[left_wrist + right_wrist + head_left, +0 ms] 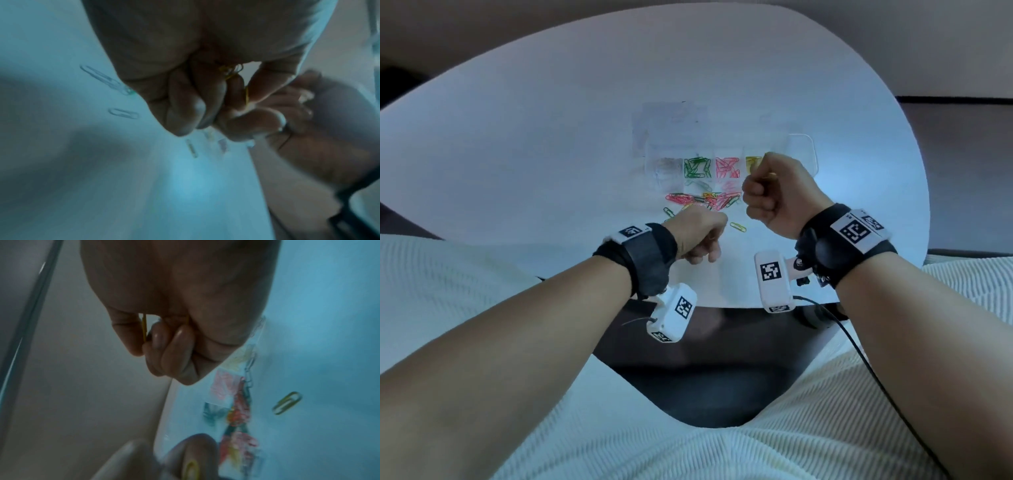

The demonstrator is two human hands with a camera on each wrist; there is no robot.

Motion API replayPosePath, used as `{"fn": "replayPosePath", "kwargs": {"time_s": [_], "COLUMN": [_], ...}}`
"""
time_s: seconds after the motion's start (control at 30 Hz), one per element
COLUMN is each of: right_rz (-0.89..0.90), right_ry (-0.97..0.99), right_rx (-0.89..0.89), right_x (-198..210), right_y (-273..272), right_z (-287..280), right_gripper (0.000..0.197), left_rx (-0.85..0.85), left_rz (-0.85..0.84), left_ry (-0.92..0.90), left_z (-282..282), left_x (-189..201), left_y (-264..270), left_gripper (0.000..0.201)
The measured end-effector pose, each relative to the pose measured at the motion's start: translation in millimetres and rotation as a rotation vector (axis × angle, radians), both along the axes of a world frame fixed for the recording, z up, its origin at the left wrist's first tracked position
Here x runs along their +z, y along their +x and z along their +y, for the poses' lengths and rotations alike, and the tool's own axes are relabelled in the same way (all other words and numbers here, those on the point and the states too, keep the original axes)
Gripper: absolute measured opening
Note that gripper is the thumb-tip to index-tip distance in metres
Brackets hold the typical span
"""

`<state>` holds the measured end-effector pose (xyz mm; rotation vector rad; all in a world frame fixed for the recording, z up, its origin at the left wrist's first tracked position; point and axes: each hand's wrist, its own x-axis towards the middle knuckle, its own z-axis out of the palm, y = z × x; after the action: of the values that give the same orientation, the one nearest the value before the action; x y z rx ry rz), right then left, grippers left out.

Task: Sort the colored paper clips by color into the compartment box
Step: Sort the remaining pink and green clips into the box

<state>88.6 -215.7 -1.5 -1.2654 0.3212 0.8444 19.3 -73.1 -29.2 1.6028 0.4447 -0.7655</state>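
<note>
Left hand (697,233) curled low over the table (517,154), pinching yellow clips (231,71) in its fingers. Right hand (774,193) fisted, raised beside the box (803,150), also pinching a yellow clip (144,328). Box holds sorted clips: pale, green (697,167), pink (727,168), yellow (752,161) compartments partly filled. Still loose: mixed pile (705,200) just in front of the box, plus strays, one yellow (738,226) between the hands. Judgement: roughly midway; pile remains.
</note>
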Motion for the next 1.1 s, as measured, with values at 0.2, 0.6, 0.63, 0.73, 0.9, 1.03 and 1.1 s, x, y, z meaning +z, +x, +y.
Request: {"fn": "replayPosePath", "kwargs": {"time_s": [0.2, 0.6, 0.63, 0.73, 0.9, 1.03, 1.1], "right_rz": [0.094, 0.205, 0.194, 0.207, 0.176, 0.064, -0.018], "right_ry": [0.175, 0.090, 0.090, 0.092, 0.062, -0.009, -0.071], "right_rx": [-0.222, -0.416, -0.400, -0.339, -0.440, -0.514, -0.489], "right_x": [12.1, 11.4, 12.5, 18.0, 19.3, 27.8, 30.6], "right_y": [14.8, 43.2, 43.4, 42.8, 44.2, 46.1, 44.6], "right_z": [-6.0, -14.0, -15.4, -18.5, -17.1, -19.4, -23.2], "right_gripper": [0.021, 0.054, 0.061, 0.076, 0.059, 0.038, 0.023], "left_rx": [0.258, 0.399, 0.394, 0.399, 0.422, 0.355, 0.332], "left_rz": [-0.113, -0.056, -0.066, -0.090, -0.066, -0.019, -0.007], "left_ry": [-0.290, 0.061, 0.080, 0.082, -0.003, -0.076, -0.133], "left_z": [-4.5, -22.6, -26.0, -34.8, -44.7, -44.5, -41.3], "left_x": [21.8, 45.0, 46.3, 48.1, 43.6, 32.0, 29.4], "left_y": [11.8, 81.4, 85.9, 96.8, 107.9, 110.0, 105.5], "left_gripper": [0.031, 0.009, 0.007, 0.008, 0.007, 0.017, 0.024]}}
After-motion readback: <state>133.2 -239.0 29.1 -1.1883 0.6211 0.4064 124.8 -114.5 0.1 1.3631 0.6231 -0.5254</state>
